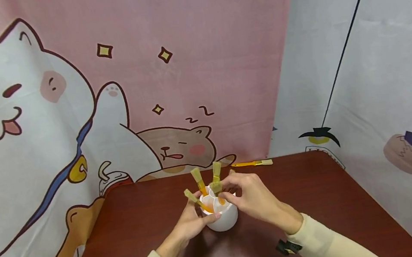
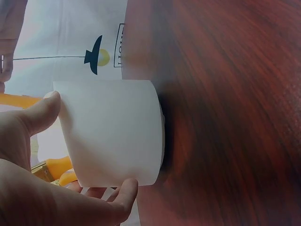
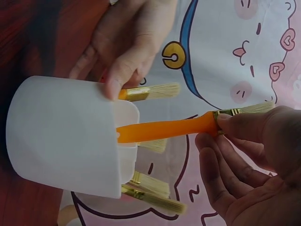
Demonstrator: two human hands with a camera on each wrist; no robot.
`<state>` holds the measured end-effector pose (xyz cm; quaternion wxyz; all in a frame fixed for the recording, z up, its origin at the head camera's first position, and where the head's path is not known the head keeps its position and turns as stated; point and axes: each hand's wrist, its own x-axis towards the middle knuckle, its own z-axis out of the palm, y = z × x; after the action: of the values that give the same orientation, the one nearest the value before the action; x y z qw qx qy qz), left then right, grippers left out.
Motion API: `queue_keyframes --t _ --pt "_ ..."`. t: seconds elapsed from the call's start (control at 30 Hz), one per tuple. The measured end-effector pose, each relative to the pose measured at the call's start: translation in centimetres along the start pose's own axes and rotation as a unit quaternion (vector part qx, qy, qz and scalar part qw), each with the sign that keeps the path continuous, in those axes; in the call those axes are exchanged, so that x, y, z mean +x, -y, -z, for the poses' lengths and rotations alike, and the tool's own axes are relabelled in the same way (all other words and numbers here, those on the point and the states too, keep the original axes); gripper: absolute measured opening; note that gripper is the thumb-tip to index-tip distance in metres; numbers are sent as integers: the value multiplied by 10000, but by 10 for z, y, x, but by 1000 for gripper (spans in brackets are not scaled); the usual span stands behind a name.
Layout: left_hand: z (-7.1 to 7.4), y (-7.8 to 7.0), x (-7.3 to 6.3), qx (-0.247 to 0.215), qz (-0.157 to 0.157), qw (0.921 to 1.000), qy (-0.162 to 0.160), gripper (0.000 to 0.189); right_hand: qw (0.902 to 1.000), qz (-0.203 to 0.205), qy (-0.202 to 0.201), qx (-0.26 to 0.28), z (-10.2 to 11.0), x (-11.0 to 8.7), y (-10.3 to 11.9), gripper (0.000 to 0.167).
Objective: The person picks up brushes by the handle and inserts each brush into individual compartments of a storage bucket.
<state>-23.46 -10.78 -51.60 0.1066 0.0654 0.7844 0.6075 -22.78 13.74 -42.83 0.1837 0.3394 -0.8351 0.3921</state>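
A white pen cup [image 1: 224, 220] with inner dividers stands on the table. My left hand [image 1: 191, 223] grips it from the left, thumb on the rim and fingers along the side, as the left wrist view shows. My right hand [image 1: 251, 194] pinches a paintbrush [image 3: 169, 129] by its metal collar, bristles pointing up. The tip of its orange handle overlaps the cup's mouth in the right wrist view. Several other paintbrushes stand bristles-up in the cup, among them a leaning brush [image 1: 190, 195] on the left and an upright brush [image 1: 217, 169] at the back.
Another paintbrush [image 1: 251, 163] with an orange handle lies at the table's back edge, right of the cup. The dark red-brown table [image 1: 143, 215] meets a cloth backdrop [image 1: 220, 57] printed with cartoon animals.
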Motion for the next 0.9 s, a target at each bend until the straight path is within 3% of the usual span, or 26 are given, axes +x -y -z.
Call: queue_keyframes --t 0.1,0.13,0.23,0.33,0.37,0.5,0.9 --pt "2 6 2 43 -186 9998 86 108 10000 88 38 -15 -2 -1 -3 23" --pt "5 17 8 2 -421 9990 161 107 9999 126 51 -17 -3 -1 -4 23" --pt "6 20 9 60 -572 9981 200 112 9997 248 72 -53 -6 -3 -8 21" --pt "5 18 8 8 -434 9989 169 109 9993 356 52 -140 -9 -4 -12 20" --pt "2 6 2 31 -189 9998 101 109 9991 392 41 -173 -10 -5 -13 21" --pt "-1 0 1 -35 -44 10000 5 103 9982 509 11 -308 -15 -7 -18 21" --pt "0 -1 0 -72 -219 9997 34 100 9969 684 215 -309 -27 -13 -31 18"
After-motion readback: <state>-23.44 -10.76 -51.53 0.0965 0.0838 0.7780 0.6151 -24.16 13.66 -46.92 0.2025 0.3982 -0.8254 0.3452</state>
